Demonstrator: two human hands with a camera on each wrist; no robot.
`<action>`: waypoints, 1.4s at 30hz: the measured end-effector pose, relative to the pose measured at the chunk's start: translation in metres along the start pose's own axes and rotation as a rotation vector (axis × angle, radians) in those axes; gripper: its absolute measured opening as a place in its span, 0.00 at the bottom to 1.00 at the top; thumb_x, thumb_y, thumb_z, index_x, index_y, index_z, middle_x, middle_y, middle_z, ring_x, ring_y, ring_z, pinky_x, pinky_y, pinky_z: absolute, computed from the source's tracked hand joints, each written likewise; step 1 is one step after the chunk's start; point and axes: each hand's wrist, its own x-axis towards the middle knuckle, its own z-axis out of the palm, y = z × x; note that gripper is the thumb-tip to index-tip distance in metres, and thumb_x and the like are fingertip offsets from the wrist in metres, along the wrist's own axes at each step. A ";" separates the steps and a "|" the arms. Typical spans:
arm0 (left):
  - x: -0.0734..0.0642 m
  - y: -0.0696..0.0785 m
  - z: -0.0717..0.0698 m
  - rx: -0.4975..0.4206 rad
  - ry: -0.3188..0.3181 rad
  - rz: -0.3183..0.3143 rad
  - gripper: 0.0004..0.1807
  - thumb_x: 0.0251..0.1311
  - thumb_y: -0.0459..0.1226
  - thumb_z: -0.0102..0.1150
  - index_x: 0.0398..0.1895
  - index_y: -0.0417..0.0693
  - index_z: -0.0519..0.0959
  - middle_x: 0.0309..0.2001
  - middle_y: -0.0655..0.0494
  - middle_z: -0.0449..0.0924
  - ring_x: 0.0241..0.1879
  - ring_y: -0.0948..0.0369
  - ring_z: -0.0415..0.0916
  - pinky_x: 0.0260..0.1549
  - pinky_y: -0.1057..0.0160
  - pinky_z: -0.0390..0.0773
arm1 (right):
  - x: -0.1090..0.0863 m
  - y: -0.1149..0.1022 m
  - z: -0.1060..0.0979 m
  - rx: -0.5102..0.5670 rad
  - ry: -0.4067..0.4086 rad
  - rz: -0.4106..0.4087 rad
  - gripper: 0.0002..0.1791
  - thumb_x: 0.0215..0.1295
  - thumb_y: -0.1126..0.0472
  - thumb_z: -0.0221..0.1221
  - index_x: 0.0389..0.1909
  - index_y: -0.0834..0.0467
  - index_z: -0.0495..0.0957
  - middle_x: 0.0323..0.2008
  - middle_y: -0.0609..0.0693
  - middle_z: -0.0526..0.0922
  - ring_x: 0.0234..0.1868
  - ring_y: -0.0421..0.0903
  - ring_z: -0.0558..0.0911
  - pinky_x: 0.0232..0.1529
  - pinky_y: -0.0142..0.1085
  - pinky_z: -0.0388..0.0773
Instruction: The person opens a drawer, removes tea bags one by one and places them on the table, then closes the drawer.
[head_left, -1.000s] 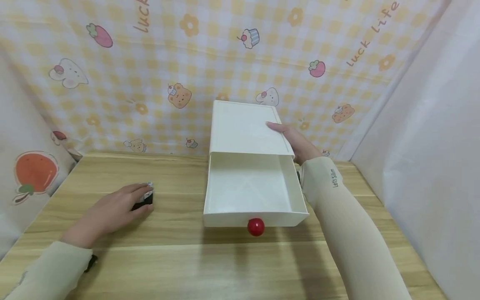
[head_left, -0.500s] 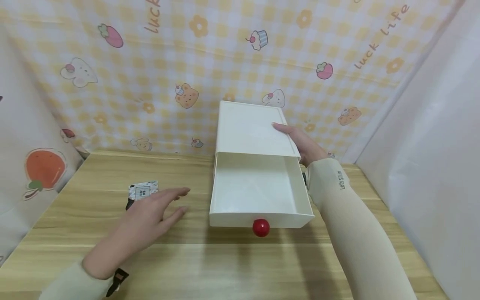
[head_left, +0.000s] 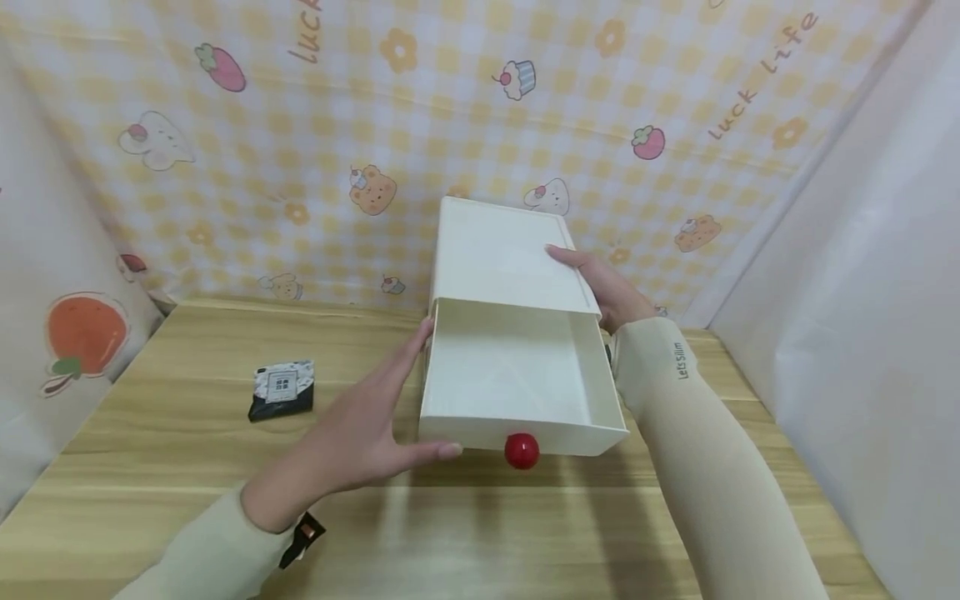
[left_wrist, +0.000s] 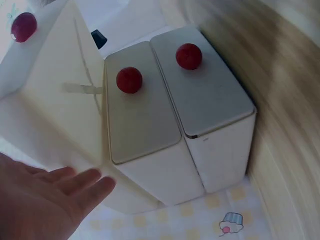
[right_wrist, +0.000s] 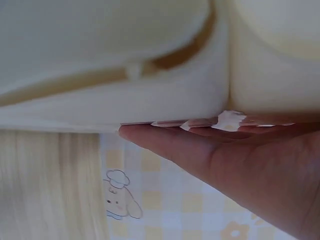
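Observation:
A white drawer cabinet (head_left: 510, 254) stands at the back of the table, its top drawer (head_left: 480, 432) pulled out and bare inside. A red ball knob (head_left: 522, 451) sits on that drawer's front. Alongside the drawer's left wall is my left hand (head_left: 348, 442), fingers extended and thumb near the front panel; whether it touches is unclear. In the left wrist view its fingers (left_wrist: 75, 185) are straight beside the cabinet. My right hand (head_left: 611, 287) lies against the cabinet's right side, thumb on top. Flat, straight fingers (right_wrist: 170, 142) appear in the right wrist view.
Left of the cabinet lies a small black-and-white packet (head_left: 282, 390) on the wooden table (head_left: 360, 533). Two lower drawers with red knobs, one of them a middle drawer (left_wrist: 145, 120), are pushed in. A checked curtain (head_left: 300, 150) hangs right behind the cabinet.
My left hand has left the packet on the table and moved right to the pulled-out drawer, its fingers spreading from the thumb. The right hand keeps its place on the cabinet.

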 end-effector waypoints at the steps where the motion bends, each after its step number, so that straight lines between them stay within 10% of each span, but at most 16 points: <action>1: 0.002 0.000 0.001 -0.021 0.021 -0.003 0.65 0.51 0.62 0.70 0.83 0.61 0.36 0.82 0.54 0.45 0.78 0.45 0.55 0.67 0.36 0.67 | 0.000 0.000 0.000 0.007 0.001 0.001 0.31 0.77 0.41 0.49 0.68 0.57 0.61 0.39 0.51 0.88 0.35 0.45 0.90 0.35 0.36 0.87; 8: 0.016 0.000 0.007 -0.087 0.144 -0.009 0.66 0.48 0.58 0.75 0.83 0.61 0.40 0.79 0.47 0.48 0.69 0.43 0.67 0.50 0.43 0.83 | 0.002 0.000 0.002 -0.010 0.011 -0.024 0.32 0.77 0.42 0.50 0.70 0.58 0.58 0.40 0.51 0.88 0.36 0.44 0.90 0.37 0.35 0.87; 14: 0.032 -0.004 0.010 -0.148 0.181 -0.032 0.68 0.47 0.54 0.77 0.83 0.58 0.39 0.83 0.54 0.37 0.78 0.47 0.54 0.65 0.33 0.68 | 0.001 -0.001 0.000 -0.078 0.051 -0.022 0.35 0.77 0.40 0.48 0.74 0.58 0.56 0.42 0.50 0.86 0.39 0.44 0.89 0.40 0.36 0.87; 23: 0.059 -0.011 0.012 -0.338 0.158 -0.208 0.63 0.54 0.57 0.72 0.82 0.68 0.37 0.82 0.62 0.44 0.79 0.51 0.53 0.73 0.43 0.63 | 0.001 -0.001 -0.003 -0.100 0.061 -0.006 0.38 0.75 0.38 0.49 0.76 0.55 0.54 0.46 0.51 0.86 0.41 0.45 0.89 0.42 0.38 0.87; 42: 0.090 -0.021 0.015 -0.434 0.234 -0.295 0.54 0.58 0.58 0.68 0.81 0.74 0.43 0.81 0.62 0.48 0.74 0.42 0.63 0.61 0.41 0.76 | 0.004 -0.002 -0.001 -0.184 0.078 -0.034 0.39 0.74 0.37 0.49 0.76 0.53 0.54 0.47 0.50 0.84 0.41 0.45 0.88 0.42 0.38 0.86</action>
